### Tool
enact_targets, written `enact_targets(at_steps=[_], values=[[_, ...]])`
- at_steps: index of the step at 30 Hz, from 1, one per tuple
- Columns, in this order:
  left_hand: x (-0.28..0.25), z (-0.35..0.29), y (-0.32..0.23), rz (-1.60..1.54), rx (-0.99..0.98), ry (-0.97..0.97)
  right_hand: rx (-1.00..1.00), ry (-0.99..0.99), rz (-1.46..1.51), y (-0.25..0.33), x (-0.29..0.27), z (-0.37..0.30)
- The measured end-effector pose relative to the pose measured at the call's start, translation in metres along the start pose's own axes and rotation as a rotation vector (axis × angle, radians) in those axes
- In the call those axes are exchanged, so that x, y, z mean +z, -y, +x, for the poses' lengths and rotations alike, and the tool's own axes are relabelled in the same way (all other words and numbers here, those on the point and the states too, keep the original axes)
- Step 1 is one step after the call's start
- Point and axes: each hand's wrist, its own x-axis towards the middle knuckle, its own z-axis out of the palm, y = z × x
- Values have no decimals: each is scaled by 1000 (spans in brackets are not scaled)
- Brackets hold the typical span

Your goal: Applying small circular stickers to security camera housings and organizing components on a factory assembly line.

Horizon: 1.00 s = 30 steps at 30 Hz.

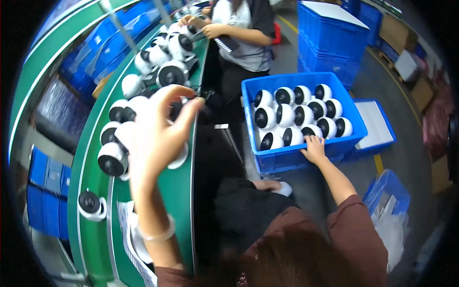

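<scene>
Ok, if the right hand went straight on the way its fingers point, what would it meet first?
Most likely the white ball with a black face just ahead of the right hand, in the near row inside the blue bin; whether they touch is unclear.

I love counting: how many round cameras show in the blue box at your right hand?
14 cameras: four at the back, five in the middle, five in front. Others may be hidden beneath.

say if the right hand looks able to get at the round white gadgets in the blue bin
Likely yes: the right hand is at the near rim of the blue bin, fingers close to the nearest round white gadget, and no lid covers the bin.
</scene>
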Motion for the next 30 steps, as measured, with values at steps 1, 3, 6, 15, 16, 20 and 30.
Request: enact_targets(at_steps=[1,3,6,15,16,20,30], values=[[27,8,-7,-61,12,39,11,-18,18,-1,-1,-2],[73,15,-8,-151,-8,202,32,30,47,-2,3,0],[149,14,20,-193,-208,436,31,200,-1,-4,-13,7],[336,-5,118,42,-606,462,-32,61,182,-5,-6,3],[348,-14,125,-39,-579,390,-33,96,232,-4,-12,0],[383,-39,177,-37,-630,144,70,-337,577,-51,-42,19],[372,-14,202,6,-851,365,850,-273,268,-234,-43,52]])
